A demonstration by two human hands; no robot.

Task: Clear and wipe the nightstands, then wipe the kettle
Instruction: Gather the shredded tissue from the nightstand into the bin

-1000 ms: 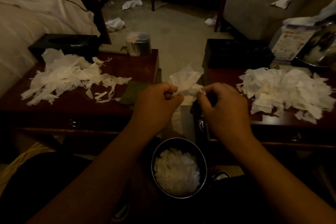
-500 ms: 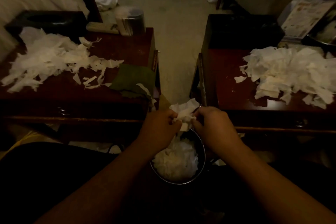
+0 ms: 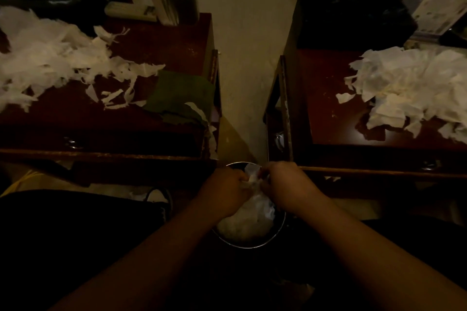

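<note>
Over the round metal bin [image 3: 252,241] between my knees, my left hand [image 3: 223,192] and right hand [image 3: 288,188] pinch one crumpled wad of tissue [image 3: 251,180] between curled fingers, directly above the soft white heap already inside. Its way down is straight and short. The remaining scraps lie ahead and outward: thin torn strips [image 3: 50,63] on the left tabletop [image 3: 164,43] beside a folded green cloth [image 3: 182,94], broader creased sheets [image 3: 409,88] on the right tabletop [image 3: 326,108]. Each pile looks nearer its own-side hand.

glossy wood nightstands [image 3: 177,40], crumpled paper shreds [image 3: 50,63], metal bin [image 3: 250,243].
</note>
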